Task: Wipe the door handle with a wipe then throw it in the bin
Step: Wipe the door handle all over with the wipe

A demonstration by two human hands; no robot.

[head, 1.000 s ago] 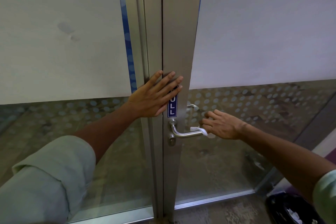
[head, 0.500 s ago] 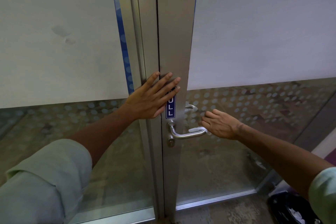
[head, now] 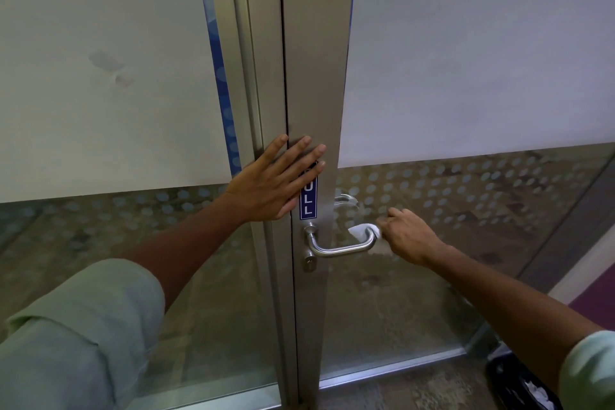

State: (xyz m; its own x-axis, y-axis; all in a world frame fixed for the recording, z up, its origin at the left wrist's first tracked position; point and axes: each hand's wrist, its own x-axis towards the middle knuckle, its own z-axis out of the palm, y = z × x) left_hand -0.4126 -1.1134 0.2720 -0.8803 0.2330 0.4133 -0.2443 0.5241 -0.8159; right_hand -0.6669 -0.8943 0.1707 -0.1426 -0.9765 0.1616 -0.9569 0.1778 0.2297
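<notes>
A brushed-metal lever door handle (head: 336,249) sticks out of the grey door frame below a blue "PULL" sign (head: 308,198). My right hand (head: 408,236) pinches a small white wipe (head: 363,230) against the handle's bent outer end. My left hand (head: 273,182) lies flat with fingers spread on the door frame, just left of the sign and partly over its top. A black bin (head: 511,383) with white waste inside sits on the floor at the bottom right, partly hidden by my right sleeve.
The glass door (head: 466,76) has white frosted film above and a dotted clear band below. A second handle (head: 347,199) shows through the glass on the far side. A keyhole cylinder (head: 308,264) sits under the lever. A purple wall strip (head: 595,296) runs along the right.
My right hand has slid the wipe slightly up and around the handle's outer bend. The left hand stays pressed on the frame. The view has shifted a little.
</notes>
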